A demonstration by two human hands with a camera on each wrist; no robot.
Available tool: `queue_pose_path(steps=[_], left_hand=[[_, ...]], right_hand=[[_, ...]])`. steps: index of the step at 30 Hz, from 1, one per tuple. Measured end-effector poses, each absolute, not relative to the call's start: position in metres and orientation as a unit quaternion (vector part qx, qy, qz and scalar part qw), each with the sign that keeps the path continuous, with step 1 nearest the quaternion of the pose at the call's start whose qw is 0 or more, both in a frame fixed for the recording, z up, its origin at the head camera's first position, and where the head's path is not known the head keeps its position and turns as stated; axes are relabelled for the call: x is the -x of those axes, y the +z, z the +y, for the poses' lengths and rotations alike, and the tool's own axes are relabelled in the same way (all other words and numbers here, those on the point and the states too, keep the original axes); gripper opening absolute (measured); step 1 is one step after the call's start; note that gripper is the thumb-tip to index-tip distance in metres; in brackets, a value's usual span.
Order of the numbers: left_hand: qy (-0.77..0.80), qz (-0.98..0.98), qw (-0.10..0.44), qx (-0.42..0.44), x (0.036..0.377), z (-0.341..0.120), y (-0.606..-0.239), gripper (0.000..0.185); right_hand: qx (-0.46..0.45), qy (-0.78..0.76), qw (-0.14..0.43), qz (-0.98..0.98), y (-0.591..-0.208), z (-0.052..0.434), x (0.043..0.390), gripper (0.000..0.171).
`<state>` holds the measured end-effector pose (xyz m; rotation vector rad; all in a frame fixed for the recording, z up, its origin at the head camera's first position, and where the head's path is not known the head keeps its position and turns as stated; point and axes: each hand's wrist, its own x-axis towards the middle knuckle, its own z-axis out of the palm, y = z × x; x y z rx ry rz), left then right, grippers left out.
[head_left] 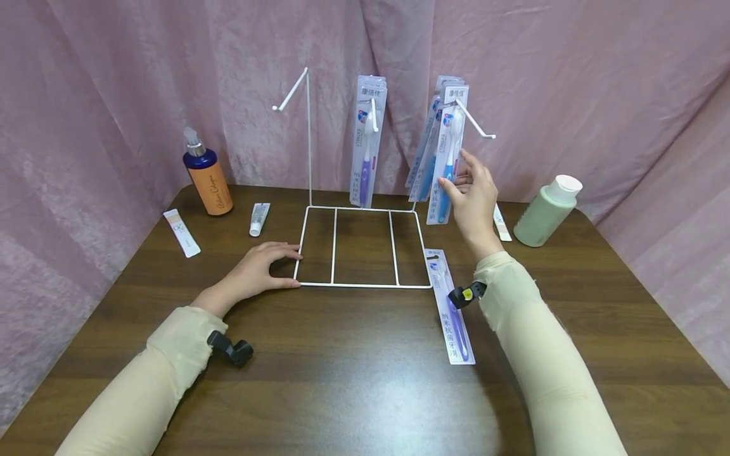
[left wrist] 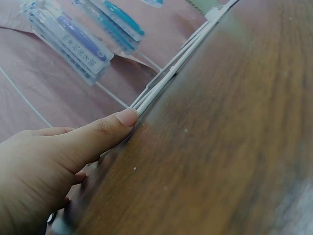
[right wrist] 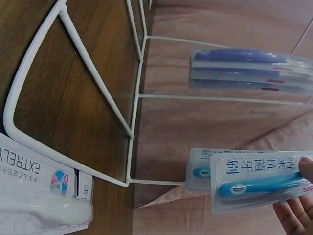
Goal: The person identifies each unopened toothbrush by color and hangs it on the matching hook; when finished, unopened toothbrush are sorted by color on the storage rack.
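Observation:
My right hand (head_left: 476,199) pinches a packaged blue toothbrush (head_left: 439,196) by its edge. That pack's top is at the right hook (head_left: 478,121) of a white wire display rack (head_left: 365,285); more blue toothbrush packs (head_left: 421,174) hang behind it. In the right wrist view, the held pack (right wrist: 261,183) overlaps the ones behind. My left hand (head_left: 256,271) touches the rack's front left corner, thumb at the front wire and fingers along the side wire. The left wrist view shows its straight thumb (left wrist: 105,134) against the wire. Several purple toothbrush packs (head_left: 365,145) hang on the middle hook.
A packaged purple toothbrush (head_left: 450,316) lies by the rack's front right corner. The left hook (head_left: 291,90) is bare. To the left are an orange pump bottle (head_left: 211,187), a small tube (head_left: 259,219) and a sachet (head_left: 182,233). A green bottle (head_left: 544,215) and a white packet (head_left: 502,225) stand right.

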<state>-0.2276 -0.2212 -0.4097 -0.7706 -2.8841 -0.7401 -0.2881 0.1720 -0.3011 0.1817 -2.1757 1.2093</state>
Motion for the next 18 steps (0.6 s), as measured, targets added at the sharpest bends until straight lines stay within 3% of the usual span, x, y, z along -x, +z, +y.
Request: queue_pose_path(steps=[18], left_hand=[[-0.238,-0.938,0.032,0.251,0.2277,-0.2199,-0.4085,0.056]], right_hand=[[-0.059,0.452,0.280,-0.845,-0.2982,0.1763,0.2984,0.061]])
